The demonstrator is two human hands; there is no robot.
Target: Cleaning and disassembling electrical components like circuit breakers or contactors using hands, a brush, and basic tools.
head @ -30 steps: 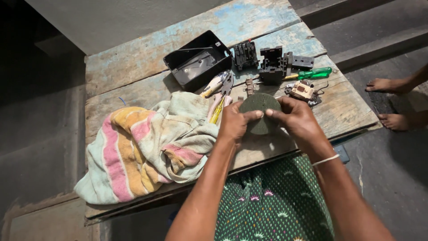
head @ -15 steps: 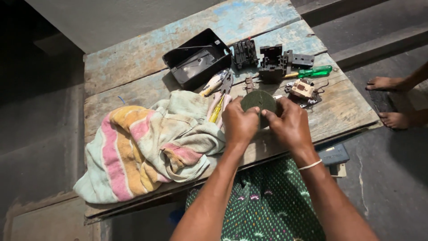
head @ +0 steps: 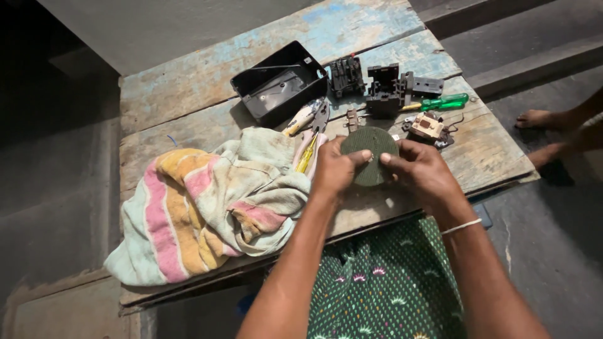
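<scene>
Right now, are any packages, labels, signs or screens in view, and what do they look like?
No signs or screens.
Black plastic casing: open, box-shaped, back of wooden table, with a pale label-like patch inside, unreadable.
Dark green disc: round, unlabelled, held by left hand and right hand.

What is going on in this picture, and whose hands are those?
The camera sits on a person's head and looks down, so those are that person's own hands. The left hand and right hand together hold a round dark green disc above an old wooden table. On the table lie a striped cloth, an open black box, pliers, a green screwdriver and some black parts. Someone else's bare feet show at the right.
</scene>
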